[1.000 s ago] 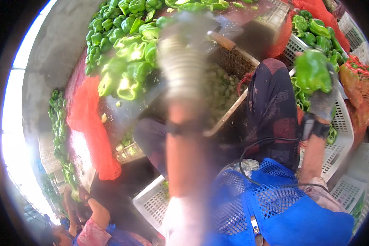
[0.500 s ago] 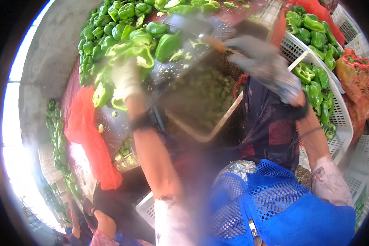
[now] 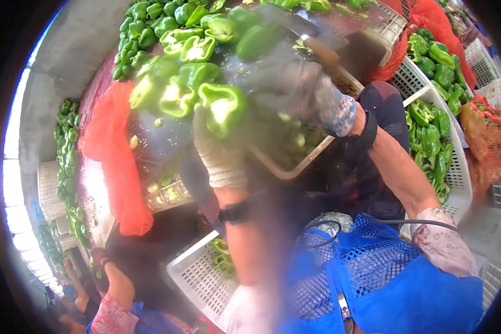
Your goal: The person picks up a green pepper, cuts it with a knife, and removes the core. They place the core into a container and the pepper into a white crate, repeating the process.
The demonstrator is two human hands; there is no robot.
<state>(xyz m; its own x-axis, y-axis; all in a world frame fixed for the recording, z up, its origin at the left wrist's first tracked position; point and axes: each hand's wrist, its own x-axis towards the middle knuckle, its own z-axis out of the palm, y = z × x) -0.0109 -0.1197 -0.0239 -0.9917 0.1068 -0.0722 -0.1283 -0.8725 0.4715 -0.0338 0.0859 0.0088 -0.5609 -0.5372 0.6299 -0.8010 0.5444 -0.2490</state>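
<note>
Your gloved left hand (image 3: 220,153) grips a cut green pepper (image 3: 221,108) beside the pepper pile (image 3: 197,49) on the table (image 3: 156,147); your right hand (image 3: 309,92) blurs near a wooden handle (image 3: 322,51), too indistinct to tell whether its fingers are spread or closed.

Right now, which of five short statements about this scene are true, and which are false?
1. The left hand touches a cut pepper. True.
2. The right hand is bare. False: the right hand wears a glove.
3. The red net lies left of the left hand. True.
4. The crate at the right holds onions. False: that crate holds green peppers.
5. Both wrists have dark bands. True.
</note>
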